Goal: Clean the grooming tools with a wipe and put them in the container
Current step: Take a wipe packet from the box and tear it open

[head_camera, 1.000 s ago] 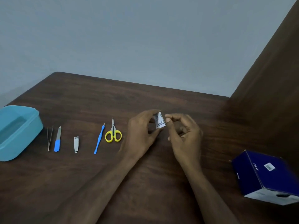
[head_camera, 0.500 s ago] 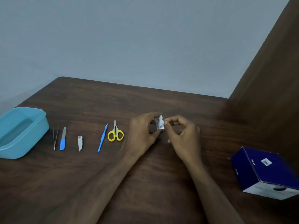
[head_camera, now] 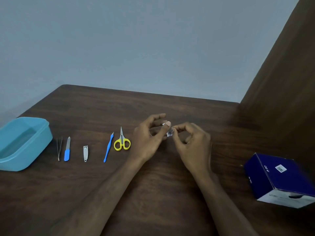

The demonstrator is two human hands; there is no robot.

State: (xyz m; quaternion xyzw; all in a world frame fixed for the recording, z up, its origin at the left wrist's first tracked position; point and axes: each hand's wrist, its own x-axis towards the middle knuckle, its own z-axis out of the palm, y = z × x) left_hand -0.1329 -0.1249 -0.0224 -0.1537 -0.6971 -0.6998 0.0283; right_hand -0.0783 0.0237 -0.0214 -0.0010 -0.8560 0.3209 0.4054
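Dark wood surface [head_camera: 153, 193]. Blue container [head_camera: 25, 143] far left; five tools in row beside it, scissors [head_camera: 122, 142] nearest hands. Left hand [head_camera: 150, 138] and right hand [head_camera: 192, 143]: both grips pinching wipe packet [head_camera: 169, 132] above surface.

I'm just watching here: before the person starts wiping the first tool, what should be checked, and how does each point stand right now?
1. Wipe packet held by both hands: ok, left hand and right hand pinch it.
2. Packet torn open, wipe out: cannot tell, it is small and blurred.
3. Tools laid out within reach: ok, tweezers, nail file, nail clipper, blue pusher and scissors lie apart in a row.
4. Container open: ok, no lid on it.
5. A hand free to lift a tool: not ok, both are busy.
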